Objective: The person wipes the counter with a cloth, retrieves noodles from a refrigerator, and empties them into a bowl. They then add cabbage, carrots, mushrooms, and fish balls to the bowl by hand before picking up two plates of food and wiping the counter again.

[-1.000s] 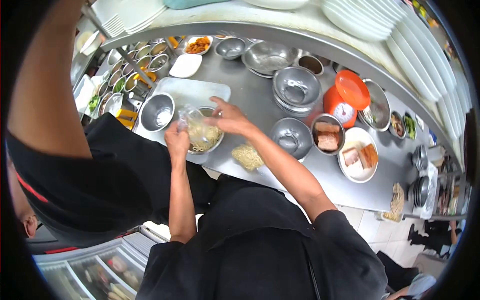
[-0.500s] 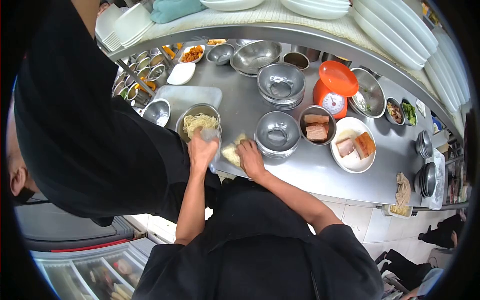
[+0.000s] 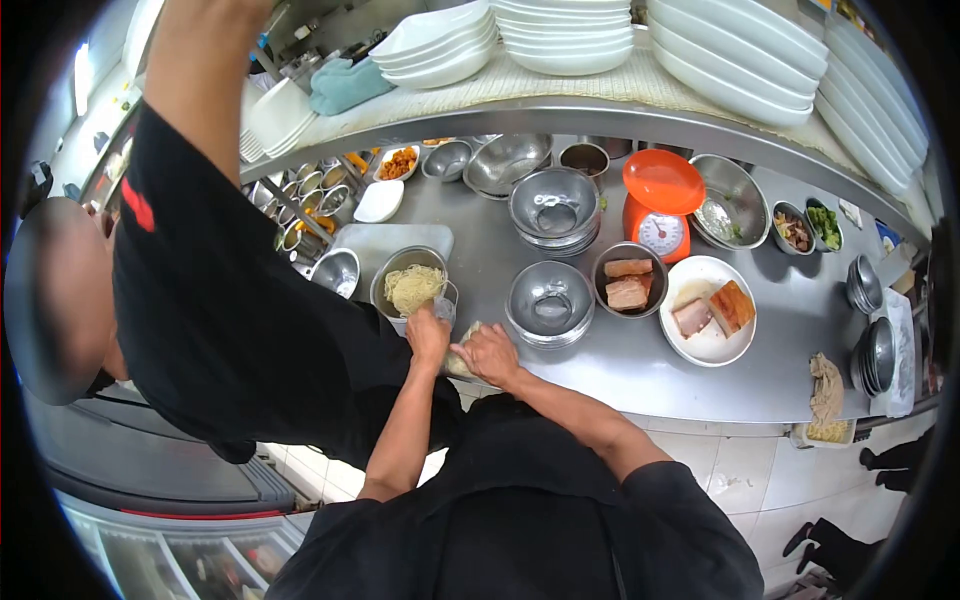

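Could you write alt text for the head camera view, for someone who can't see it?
Seen from above, a person in black works at a steel counter, left hand gripping a clear plastic bag and right hand on a clump of noodles. Beside them stand a bowl of noodles, stacked steel bowls, sliced meat and an orange scale; another person in black reaches overhead.

Bare counter [image 3: 620, 365] lies right of the hands; stacked steel bowls [image 3: 550, 300] crowd ahead.
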